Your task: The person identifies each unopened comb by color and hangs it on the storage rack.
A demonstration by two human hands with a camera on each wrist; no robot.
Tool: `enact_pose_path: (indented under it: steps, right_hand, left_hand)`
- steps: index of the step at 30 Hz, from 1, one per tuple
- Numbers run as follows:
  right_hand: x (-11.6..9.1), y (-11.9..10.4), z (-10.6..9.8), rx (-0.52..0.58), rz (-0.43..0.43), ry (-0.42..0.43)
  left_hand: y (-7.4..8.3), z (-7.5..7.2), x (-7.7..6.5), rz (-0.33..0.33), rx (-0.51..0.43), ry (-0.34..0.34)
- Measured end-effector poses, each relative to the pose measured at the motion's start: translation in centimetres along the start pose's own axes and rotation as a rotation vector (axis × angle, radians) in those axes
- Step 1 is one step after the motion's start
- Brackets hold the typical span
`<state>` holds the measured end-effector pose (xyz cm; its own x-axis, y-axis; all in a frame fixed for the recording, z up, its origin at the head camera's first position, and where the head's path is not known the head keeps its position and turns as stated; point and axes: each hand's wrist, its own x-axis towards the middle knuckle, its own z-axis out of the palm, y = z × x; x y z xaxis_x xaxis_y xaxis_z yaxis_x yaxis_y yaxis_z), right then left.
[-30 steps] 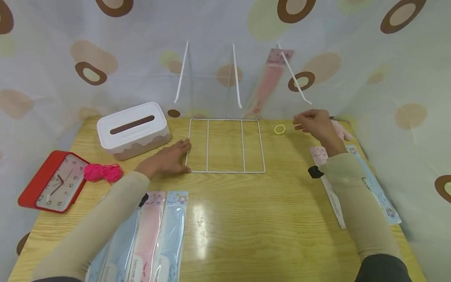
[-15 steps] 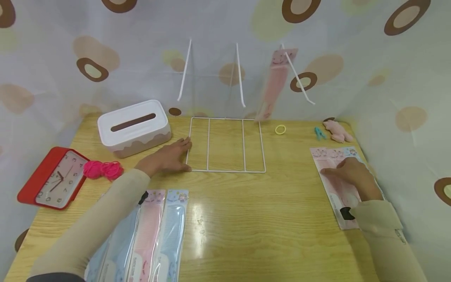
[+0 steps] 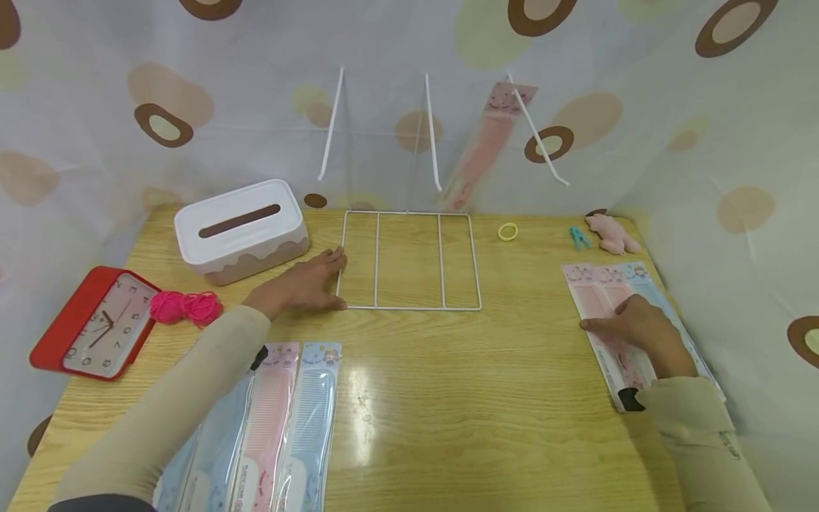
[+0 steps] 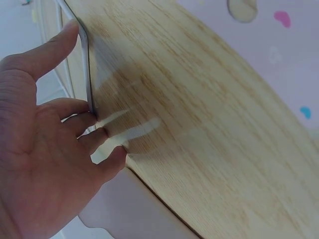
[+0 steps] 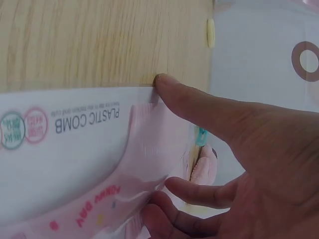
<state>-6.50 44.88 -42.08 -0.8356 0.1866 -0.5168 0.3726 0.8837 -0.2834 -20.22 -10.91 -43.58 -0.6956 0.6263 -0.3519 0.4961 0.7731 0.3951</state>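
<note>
My left hand [image 3: 301, 284] rests at the left side of the white wire rack's base [image 3: 441, 259]. In the left wrist view its thumb and fingertips touch the wire, fingers loosely bent. Three white prongs rise above that base, and a packaged pink comb [image 3: 489, 142] hangs from the right one. At the table's right, my right hand [image 3: 643, 331] lies over several comb packs and holds the leftmost pink packaged comb [image 5: 144, 144], thumb on its near edge. The bent fingers press on the pack's other side; their tips are partly hidden. A blue pack [image 3: 648, 281] lies beside it.
More packaged combs [image 3: 265, 419] lie at front left, partly under the left forearm. A tissue box [image 3: 243, 231], red clock [image 3: 96, 323] and pink yarn [image 3: 185, 308] stand left. A yellow ring [image 3: 508, 232], teal clip [image 3: 579, 237] and pink toy [image 3: 612, 235] sit back right.
My right hand has left the area by the right prong and come down to the comb packs at right. The hanging pack has swung a little. The left hand stays on the rack.
</note>
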Motion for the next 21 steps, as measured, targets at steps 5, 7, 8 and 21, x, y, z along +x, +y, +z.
enact_pose_path:
  steps: [5,7,8,21]
  right_hand:
    - [0.2,0.0,0.1,-0.003,-0.012,-0.025]
    - [0.4,0.1,0.1,-0.002,-0.013,-0.038]
    - [0.5,0.1,0.0,-0.001,-0.015,-0.044]
    - [-2.4,-3.2,-0.6,0.076,-0.274,0.115]
  left_hand:
    - [0.0,0.0,0.0,0.005,-0.006,0.005]
    - [0.0,0.0,0.1,0.008,-0.006,0.004]
    - [0.0,0.0,0.1,0.009,-0.007,0.003]
    - [0.1,-0.1,-0.1,0.006,-0.009,0.0]
